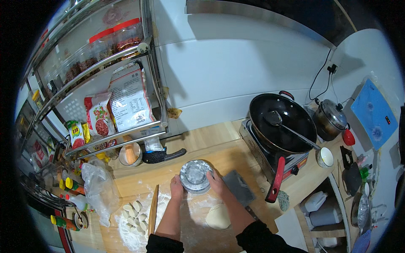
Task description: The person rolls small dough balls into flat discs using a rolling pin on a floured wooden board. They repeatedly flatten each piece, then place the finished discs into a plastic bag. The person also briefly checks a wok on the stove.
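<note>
Both hands grip a round, flour-dusted container (195, 177) from opposite sides, over the far part of a floured wooden board (202, 234). My left hand (177, 188) is at its left side and my right hand (216, 183) at its right; whether it rests on the board I cannot tell. A flattened round of dough (218, 217) lies beside my right forearm. To the left of my left forearm is a tapered wooden rolling pin (153, 208). Several small cut dough pieces (136, 218) sit in loose flour (125, 235) beyond it. A cleaver (239, 188) lies right of my right hand, its handle partly behind my forearm.
A black wok (265, 117) with a ladle (294, 134) sits on a portable stove (256, 139), its red handle (277, 180) reaching over the board. A metal rack (115, 144), a plastic bag (99, 189) and spice bottles (74, 185) crowd the left. A bowl (324, 157) stands right.
</note>
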The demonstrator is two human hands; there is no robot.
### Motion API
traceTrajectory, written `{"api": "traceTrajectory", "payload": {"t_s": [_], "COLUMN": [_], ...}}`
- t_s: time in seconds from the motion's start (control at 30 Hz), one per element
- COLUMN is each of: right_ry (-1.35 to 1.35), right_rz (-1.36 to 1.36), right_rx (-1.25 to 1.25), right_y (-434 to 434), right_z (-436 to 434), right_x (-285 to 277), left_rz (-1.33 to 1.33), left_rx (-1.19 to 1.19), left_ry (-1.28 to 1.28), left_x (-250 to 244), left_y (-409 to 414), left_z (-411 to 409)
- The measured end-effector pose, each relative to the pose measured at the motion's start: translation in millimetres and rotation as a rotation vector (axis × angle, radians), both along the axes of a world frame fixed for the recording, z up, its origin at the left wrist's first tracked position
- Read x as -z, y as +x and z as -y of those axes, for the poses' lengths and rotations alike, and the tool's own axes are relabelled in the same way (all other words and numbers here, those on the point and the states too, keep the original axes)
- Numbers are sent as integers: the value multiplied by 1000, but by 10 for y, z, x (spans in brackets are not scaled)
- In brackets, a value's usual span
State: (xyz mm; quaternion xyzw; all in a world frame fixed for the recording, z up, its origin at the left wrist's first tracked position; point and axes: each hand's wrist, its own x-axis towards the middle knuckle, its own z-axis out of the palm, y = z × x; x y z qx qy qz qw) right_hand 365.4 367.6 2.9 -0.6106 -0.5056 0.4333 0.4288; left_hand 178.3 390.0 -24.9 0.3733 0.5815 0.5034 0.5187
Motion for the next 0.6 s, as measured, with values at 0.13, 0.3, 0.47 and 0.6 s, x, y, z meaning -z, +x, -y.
{"api": "traceTrajectory", "payload": {"t_s": [0.13,0.3,0.47,0.6], "right_ry": [-23,-50,-215,-397], "right_rz": [-109,-319,-539,-254], "right_rx": [81,139,-17,-171], "right_y": [-13,5,123,304], "right_z": [-12,121,264,497], "right_x": [266,-345,-817,-680], "left_rz": [-293,147,693,944], "left_rx": [0,-133,-157,-216], "left_ry": [88,84,-196,-223], "left_x": [85,-628,-816,-819], "left_y": [-2,355,192,-149], "left_z": [84,276,232,263]}}
